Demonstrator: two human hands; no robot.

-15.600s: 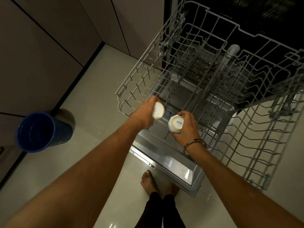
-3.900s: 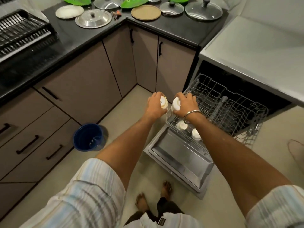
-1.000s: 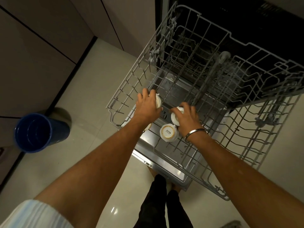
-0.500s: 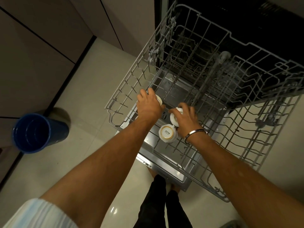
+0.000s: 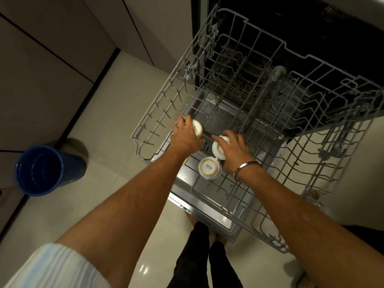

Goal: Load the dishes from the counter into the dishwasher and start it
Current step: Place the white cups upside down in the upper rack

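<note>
Two cups gripped: left hand (image 5: 186, 136) round left cup (image 5: 197, 129), right hand (image 5: 233, 149) round right cup (image 5: 218, 148), over rack (image 5: 270, 113).

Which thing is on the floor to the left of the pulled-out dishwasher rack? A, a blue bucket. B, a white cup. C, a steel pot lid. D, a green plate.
A: a blue bucket stands on the floor left of the rack, while the white cups are in the rack, one held by the left hand, one by the right hand.

cups (image 5: 208, 168) in rack (image 5: 270, 213) (front-left corner); rack above door (image 5: 209, 215); bucket (image 5: 46, 170) left on floor
</note>
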